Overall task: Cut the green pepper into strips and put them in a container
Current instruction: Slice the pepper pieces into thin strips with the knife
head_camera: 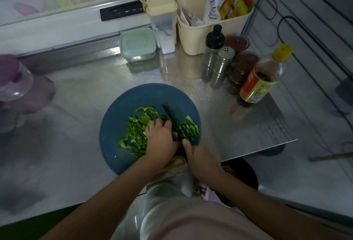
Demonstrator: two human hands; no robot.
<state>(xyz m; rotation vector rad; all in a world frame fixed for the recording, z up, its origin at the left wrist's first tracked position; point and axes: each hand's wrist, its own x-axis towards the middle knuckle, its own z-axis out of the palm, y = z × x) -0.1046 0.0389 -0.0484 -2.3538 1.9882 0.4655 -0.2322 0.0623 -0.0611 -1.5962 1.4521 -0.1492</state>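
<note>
A round blue cutting board lies on the steel counter. Green pepper strips lie on it in two heaps: a large one left of my left hand and a smaller one right of the knife. My left hand has its fingers curled down over the pepper beside the blade. My right hand grips the handle of a dark knife, its index finger stretched along the top. The blade runs away from me, between the two heaps.
A lidded pale green box stands at the back by the wall. A cream basket, shakers, jars and a soy sauce bottle crowd the right. A purple-lidded container sits at the left. The counter's edge is at the right.
</note>
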